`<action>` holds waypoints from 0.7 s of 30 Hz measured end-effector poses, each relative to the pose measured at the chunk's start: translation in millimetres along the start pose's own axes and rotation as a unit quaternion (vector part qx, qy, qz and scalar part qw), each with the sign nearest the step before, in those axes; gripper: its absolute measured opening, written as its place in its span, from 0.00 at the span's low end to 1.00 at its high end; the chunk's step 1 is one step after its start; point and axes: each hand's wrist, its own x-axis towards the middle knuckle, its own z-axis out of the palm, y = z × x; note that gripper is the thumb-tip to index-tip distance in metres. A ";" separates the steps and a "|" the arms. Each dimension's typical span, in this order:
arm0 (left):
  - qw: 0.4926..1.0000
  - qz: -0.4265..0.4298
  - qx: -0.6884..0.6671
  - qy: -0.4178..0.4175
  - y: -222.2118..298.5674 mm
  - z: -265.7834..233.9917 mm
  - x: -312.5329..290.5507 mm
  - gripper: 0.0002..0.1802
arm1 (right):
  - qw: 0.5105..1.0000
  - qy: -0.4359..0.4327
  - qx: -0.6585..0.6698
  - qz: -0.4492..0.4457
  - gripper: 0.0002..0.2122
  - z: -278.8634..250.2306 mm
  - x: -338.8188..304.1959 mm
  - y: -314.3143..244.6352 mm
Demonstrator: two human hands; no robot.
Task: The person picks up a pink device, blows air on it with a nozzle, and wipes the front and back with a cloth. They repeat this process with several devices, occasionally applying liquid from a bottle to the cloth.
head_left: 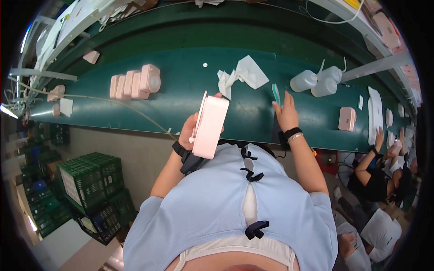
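Left hand (190, 131) is wrapped around a pink box-shaped case (209, 126), holding it upright over the near edge of the green desk (181, 104). Right hand (285, 110) is stretched out over the desk, fingers together, pinching a small teal brush (275, 94). Crumpled white cloths (242, 74) lie just past it, two white squeeze bottles (316, 81) to the right, and a row of pink cases (135, 83) to the left.
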 end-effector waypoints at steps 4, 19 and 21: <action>0.999 0.014 0.008 0.046 -5.5 -0.9 -2.0 0.36 | 0.961 -0.274 0.043 -0.021 0.15 -45.0 -46.4 0.5; 0.977 0.028 0.159 0.142 -16.6 -1.4 -2.4 0.44 | 0.718 -0.046 0.551 0.423 0.31 40.2 -199.0 230.3; 0.970 0.038 0.175 0.162 -17.5 -7.8 -5.3 0.43 | 0.705 -0.009 0.553 0.443 0.29 48.6 -198.7 234.5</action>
